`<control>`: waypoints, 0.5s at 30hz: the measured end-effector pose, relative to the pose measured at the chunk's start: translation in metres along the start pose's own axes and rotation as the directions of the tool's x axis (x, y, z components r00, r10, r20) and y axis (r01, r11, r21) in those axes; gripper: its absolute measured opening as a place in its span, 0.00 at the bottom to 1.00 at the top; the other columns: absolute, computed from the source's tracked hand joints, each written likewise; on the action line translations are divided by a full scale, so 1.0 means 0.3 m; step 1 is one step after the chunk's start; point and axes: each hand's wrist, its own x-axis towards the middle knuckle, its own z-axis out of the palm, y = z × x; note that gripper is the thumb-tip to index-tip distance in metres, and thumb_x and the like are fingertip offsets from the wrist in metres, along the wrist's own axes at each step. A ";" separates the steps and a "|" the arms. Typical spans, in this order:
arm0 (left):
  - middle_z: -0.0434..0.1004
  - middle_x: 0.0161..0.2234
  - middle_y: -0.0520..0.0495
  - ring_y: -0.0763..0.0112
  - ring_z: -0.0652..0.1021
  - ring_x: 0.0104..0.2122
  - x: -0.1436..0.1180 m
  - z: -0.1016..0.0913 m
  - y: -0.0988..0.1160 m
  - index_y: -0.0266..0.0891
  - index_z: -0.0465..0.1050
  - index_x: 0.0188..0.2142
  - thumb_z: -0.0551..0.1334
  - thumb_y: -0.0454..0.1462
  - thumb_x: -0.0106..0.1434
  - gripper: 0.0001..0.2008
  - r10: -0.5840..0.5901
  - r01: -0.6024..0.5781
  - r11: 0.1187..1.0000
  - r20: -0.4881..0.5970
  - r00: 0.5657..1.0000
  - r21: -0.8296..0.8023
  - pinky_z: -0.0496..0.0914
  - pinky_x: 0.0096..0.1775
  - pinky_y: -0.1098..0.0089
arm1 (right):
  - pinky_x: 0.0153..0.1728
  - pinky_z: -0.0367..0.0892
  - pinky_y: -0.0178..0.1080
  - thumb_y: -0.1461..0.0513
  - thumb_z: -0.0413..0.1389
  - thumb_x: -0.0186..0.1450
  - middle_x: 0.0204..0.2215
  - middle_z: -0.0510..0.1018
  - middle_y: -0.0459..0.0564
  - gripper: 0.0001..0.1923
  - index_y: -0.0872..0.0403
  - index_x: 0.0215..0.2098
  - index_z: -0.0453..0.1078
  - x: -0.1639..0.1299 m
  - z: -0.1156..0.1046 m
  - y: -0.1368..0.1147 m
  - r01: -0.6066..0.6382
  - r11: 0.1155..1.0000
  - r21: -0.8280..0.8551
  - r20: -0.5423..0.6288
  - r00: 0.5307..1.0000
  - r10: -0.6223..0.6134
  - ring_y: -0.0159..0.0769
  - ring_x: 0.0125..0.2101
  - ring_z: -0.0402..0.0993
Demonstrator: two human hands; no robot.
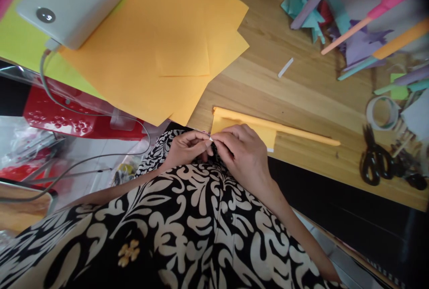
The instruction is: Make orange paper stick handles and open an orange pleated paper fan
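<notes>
Just off the table's front edge, my left hand [191, 147] and my right hand [243, 150] meet with fingertips pinched. Between them shows the tip of a small white piece [211, 139]; most of it is hidden by the fingers, so its kind is unclear. Beyond my right hand lies a rolled orange paper tube [284, 127], thin and long, slanting down to the right. A flat orange paper piece [264, 137] rests along its near side, partly covered by my right hand, with a white edge at its corner.
Orange paper sheets [181, 21] spread at the left, under a white power bank [77, 3] with a cable [147, 137] hanging off the table. A white strip [285, 68] lies mid-table. At right are black scissors [372, 159], a tape roll [382, 114], paper tubes [355, 34] and folded paper shapes [303, 7].
</notes>
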 end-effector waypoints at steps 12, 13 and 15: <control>0.80 0.24 0.53 0.80 0.77 0.21 -0.007 0.011 -0.003 0.35 0.77 0.32 0.72 0.36 0.58 0.07 0.054 -0.054 0.998 -0.033 0.998 -0.017 0.72 0.27 0.78 | 0.35 0.65 0.40 0.63 0.55 0.72 0.32 0.80 0.50 0.09 0.53 0.37 0.77 0.000 -0.001 -0.005 0.013 0.999 -0.044 0.008 1.000 -0.013 0.38 0.34 0.72; 0.80 0.24 0.53 0.80 0.77 0.21 -0.007 0.011 -0.004 0.35 0.77 0.31 0.71 0.36 0.58 0.07 0.056 -0.056 0.998 -0.031 0.998 -0.016 0.72 0.27 0.78 | 0.35 0.65 0.40 0.62 0.55 0.73 0.32 0.80 0.49 0.09 0.53 0.36 0.76 -0.001 0.001 -0.004 0.012 0.999 -0.043 0.010 1.000 -0.011 0.38 0.34 0.72; 0.80 0.23 0.54 0.79 0.77 0.21 -0.006 0.007 -0.007 0.35 0.76 0.31 0.71 0.36 0.59 0.07 0.060 -0.060 0.998 -0.022 0.998 -0.013 0.72 0.28 0.78 | 0.35 0.65 0.40 0.63 0.54 0.73 0.33 0.80 0.49 0.09 0.53 0.36 0.76 -0.002 0.002 -0.003 0.008 0.999 -0.039 0.013 1.000 -0.008 0.38 0.34 0.72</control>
